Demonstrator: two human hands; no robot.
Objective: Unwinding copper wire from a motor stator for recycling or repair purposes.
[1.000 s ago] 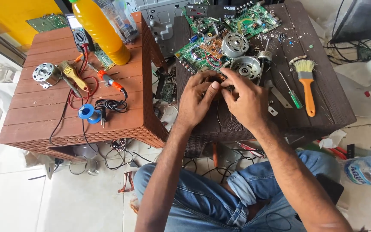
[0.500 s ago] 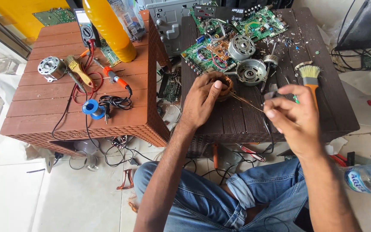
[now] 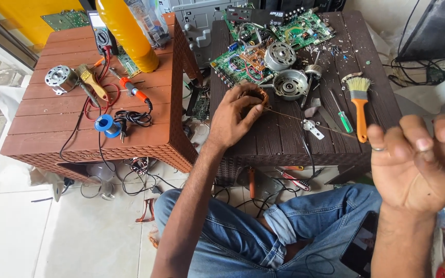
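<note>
Gripping a copper-wound motor coil, the left hand holds it down on the dark brown table, fingers curled over its top. A thin copper wire runs taut from the coil toward the right hand, which is raised off the table's near right corner with its fingertips pinched together; whether the wire's end sits between them is too fine to tell. Just beyond the coil lie green circuit boards and a round metal motor housing. An orange-handled brush and a green screwdriver lie to the right. On the reddish table at left rest a soldering iron and a blue solder spool.
</note>
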